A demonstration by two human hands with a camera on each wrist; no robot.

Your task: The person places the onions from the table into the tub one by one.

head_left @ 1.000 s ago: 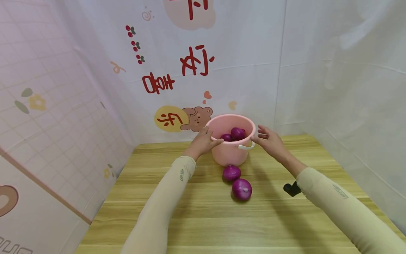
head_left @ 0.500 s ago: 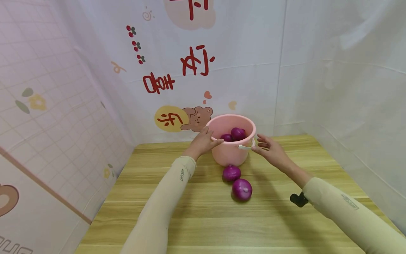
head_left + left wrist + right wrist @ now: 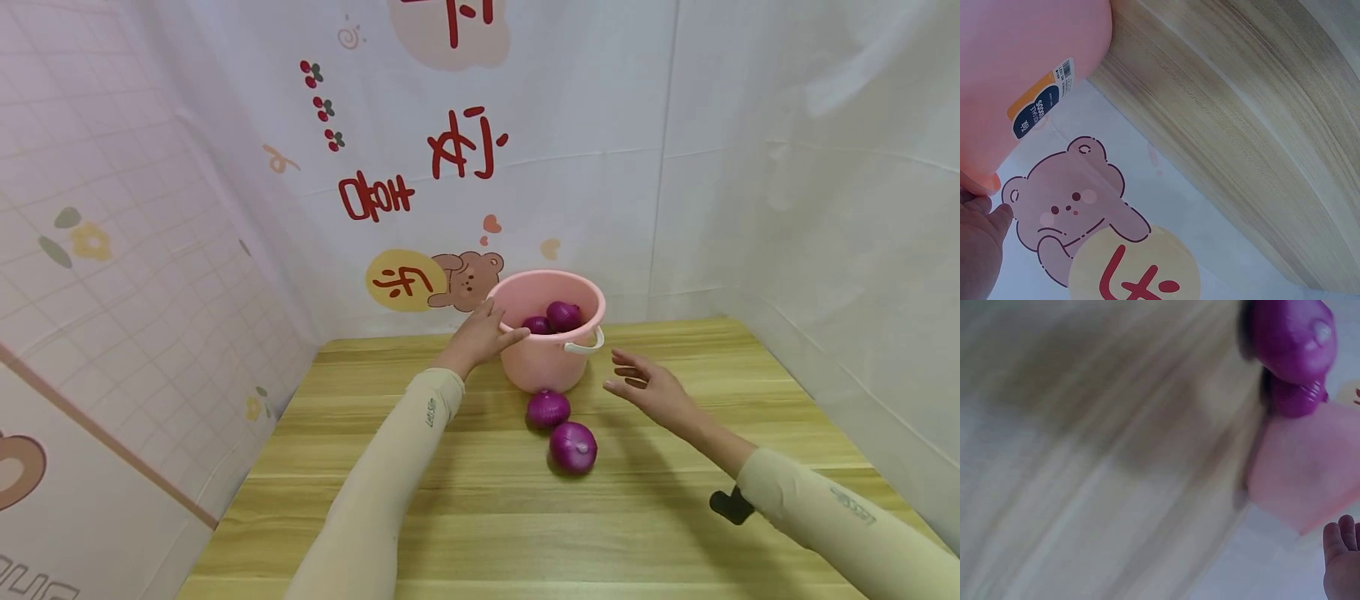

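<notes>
The person's left hand rested on the rim of a pale pink, round plastic bucket, thumb and forefinger spread apart along the edge; whether they pinched it could not be told. The right hand hung in the air, fingers loosely extended and holding nothing, just clear of the bucket's white handle. The bucket stood upright near the back of the pale wood-grain table. Only the head view showed the two round purple onions inside it; two more, the front onions, sat before it and appeared in the right wrist view too. A second earlier the right hand had been up beside the rim; it had since drawn back and lower, while the left hand, bucket and onions had stayed put. Only the left wrist view revealed the orange, navy and white label, barcoded, its small print illegible. The left cream sleeve seemed to read "Let's Slim". Behind, the white printed backdrop carried red Chinese characters, 乐 on a yellow disc among them.
</notes>
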